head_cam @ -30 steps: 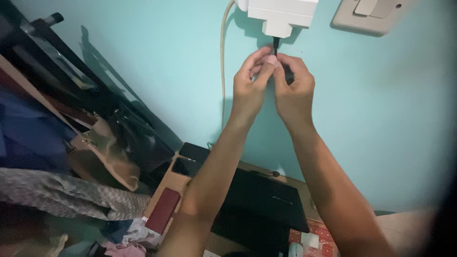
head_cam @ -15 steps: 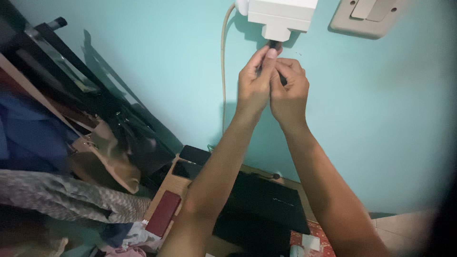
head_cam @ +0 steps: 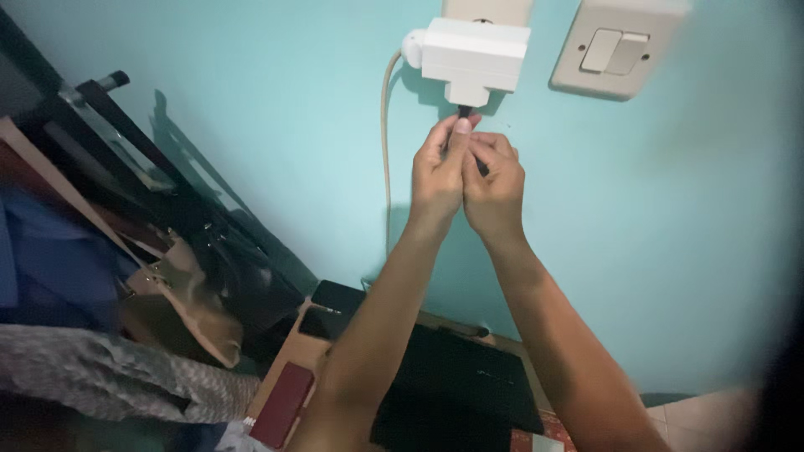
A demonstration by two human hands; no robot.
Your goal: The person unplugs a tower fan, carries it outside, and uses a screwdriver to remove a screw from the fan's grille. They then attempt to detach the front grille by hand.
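A white multi-plug adapter (head_cam: 474, 59) hangs on the turquoise wall (head_cam: 276, 125). A small black plug (head_cam: 464, 111) sticks out of its underside. My left hand (head_cam: 440, 172) pinches this plug from below, thumb and fingertips touching it. My right hand (head_cam: 494, 180) presses against the left one and grips the same plug or its cord just beneath; the cord itself is hidden by my fingers. A beige cable (head_cam: 387, 159) leaves the adapter's left side and runs down the wall.
A beige double light switch (head_cam: 615, 52) is mounted right of the adapter. Below, a black laptop (head_cam: 456, 389) lies on a wooden surface with a dark red case (head_cam: 282, 404). A tan bag (head_cam: 180, 293), dark frames and cloth crowd the left.
The view has shifted, so the adapter and switch sit lower in the picture. Both hands stay clasped on the plug under the adapter, with little visible change in grip.
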